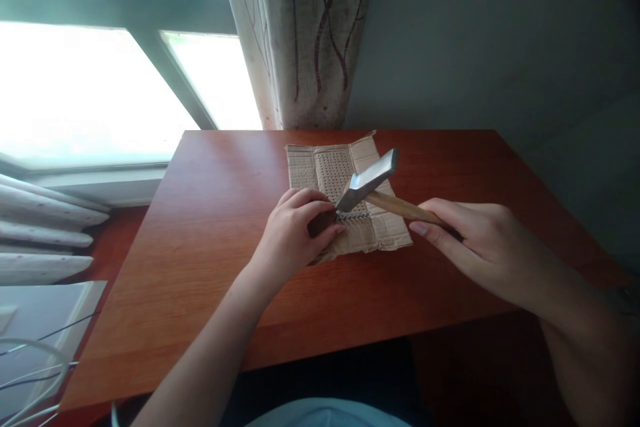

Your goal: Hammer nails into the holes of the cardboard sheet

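Note:
A hammer with a pale wooden handle and a grey metal head is gripped in my right hand, fingers wrapped round the handle's end. Its head slants over a creased piece of brown cardboard, the narrow end down by my left fingertips. My left hand rests at the cardboard's near left part, fingers curled and thumb bent toward them; whatever they pinch is too small or hidden. A grid of small holes covers the cardboard's middle, and a row of small dark points runs along its near side.
The cardboard lies on a reddish-brown wooden table. Behind it hang a patterned curtain and a grey wall. A bright window is at the left, with white cables below beside the table's edge.

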